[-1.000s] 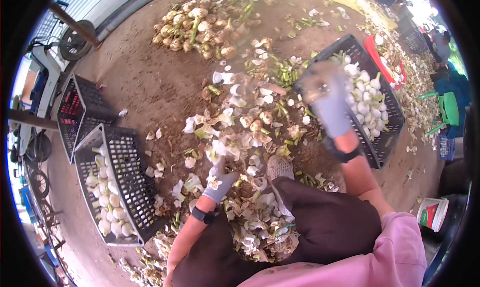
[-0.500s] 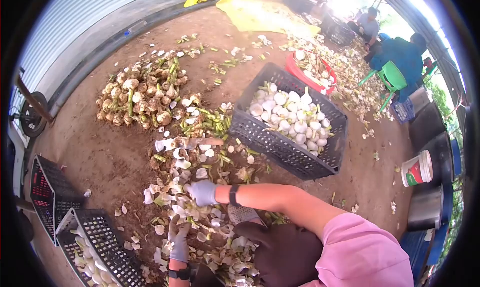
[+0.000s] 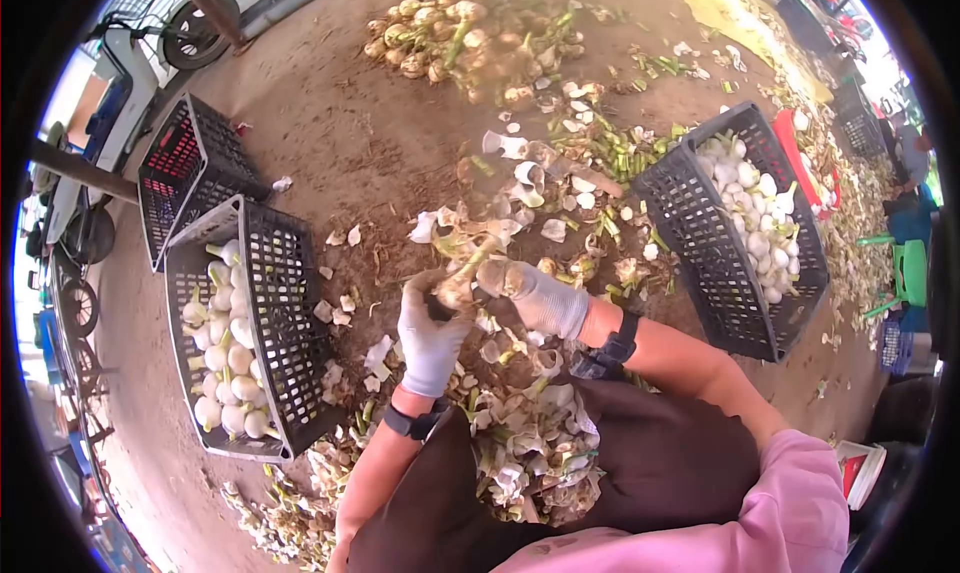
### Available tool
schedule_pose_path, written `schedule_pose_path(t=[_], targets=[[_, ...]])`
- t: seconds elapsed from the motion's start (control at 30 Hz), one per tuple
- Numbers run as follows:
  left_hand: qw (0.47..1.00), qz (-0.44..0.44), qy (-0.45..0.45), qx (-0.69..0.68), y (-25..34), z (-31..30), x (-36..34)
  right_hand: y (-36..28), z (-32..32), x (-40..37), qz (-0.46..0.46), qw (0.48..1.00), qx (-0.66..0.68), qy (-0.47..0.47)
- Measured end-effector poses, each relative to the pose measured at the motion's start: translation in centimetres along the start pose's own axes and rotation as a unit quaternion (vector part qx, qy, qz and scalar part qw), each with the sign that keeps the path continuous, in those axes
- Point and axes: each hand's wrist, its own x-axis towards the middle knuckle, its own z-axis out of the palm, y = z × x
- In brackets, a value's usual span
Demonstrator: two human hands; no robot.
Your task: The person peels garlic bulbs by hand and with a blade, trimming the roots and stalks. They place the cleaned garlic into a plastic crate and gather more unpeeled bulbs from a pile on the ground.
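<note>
Over the peel-strewn ground, a garlic bulb with its stem and loose skin is held between my two hands. My left hand, in a pale work glove, has its thumb and fingers closed around the lower left of the bulb. From the right, my gloved right hand pinches at the bulb's other side with curled fingers; its fingertips are partly hidden. Papery garlic skins lie heaped in my lap on the dark apron. Just beyond the hands, a knife with a wooden handle rests among trimmings.
A black crate of white garlic bulbs stands at left, with another black crate behind it. To the right is a tilted-looking crate of peeled bulbs. Unpeeled garlic is piled ahead. A green chair stands far right.
My view has swung left and down. Both hands have come up from the peel pile and together, now with a garlic bulb between them.
</note>
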Motion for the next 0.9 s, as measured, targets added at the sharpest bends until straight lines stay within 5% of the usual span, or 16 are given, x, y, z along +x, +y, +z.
schedule_pose_path(t=[0.17, 0.27, 0.3, 0.5, 0.57, 0.63, 0.73, 0.8, 0.87, 0.9], targets=[[0.975, 0.129, 0.022, 0.182, -0.5, -0.7, -0.4, 1.8, 1.1, 0.5, -0.038, 0.998, -0.036, 0.038], [0.972, 0.113, 0.023, 0.202, 0.9, -0.9, -0.9, 2.6, 1.0, 0.6, 0.015, 0.998, 0.058, 0.011], [0.975, 0.09, 0.021, 0.201, 1.2, -1.0, -1.1, 2.2, 1.7, 0.1, -0.052, 0.997, 0.041, 0.034], [0.987, 0.07, 0.002, 0.143, 0.6, -1.5, -1.0, 2.1, 0.2, -0.8, -0.057, 0.98, -0.184, 0.046], [0.986, -0.103, -0.029, -0.126, 0.6, -2.1, -0.9, 3.6, -1.7, -0.7, -0.087, 0.964, -0.246, 0.049], [0.893, -0.245, -0.026, -0.377, 0.4, -1.7, -0.7, 1.4, -1.2, -0.4, -0.189, 0.894, -0.403, 0.05], [0.79, -0.319, -0.158, -0.499, 0.5, -2.3, -0.3, 0.9, -1.6, -0.3, -0.25, 0.841, -0.474, 0.072], [0.836, -0.283, -0.162, -0.44, 0.8, -1.7, -0.1, 1.7, -0.9, 0.7, -0.247, 0.91, -0.327, 0.07], [0.884, -0.322, -0.088, -0.329, 2.1, -0.8, 0.2, 3.0, -0.9, 0.4, -0.089, 0.99, -0.108, 0.031], [0.927, -0.215, -0.16, -0.263, -0.8, -1.4, 0.4, 2.4, -0.6, 0.0, -0.059, 0.983, -0.158, 0.071]])
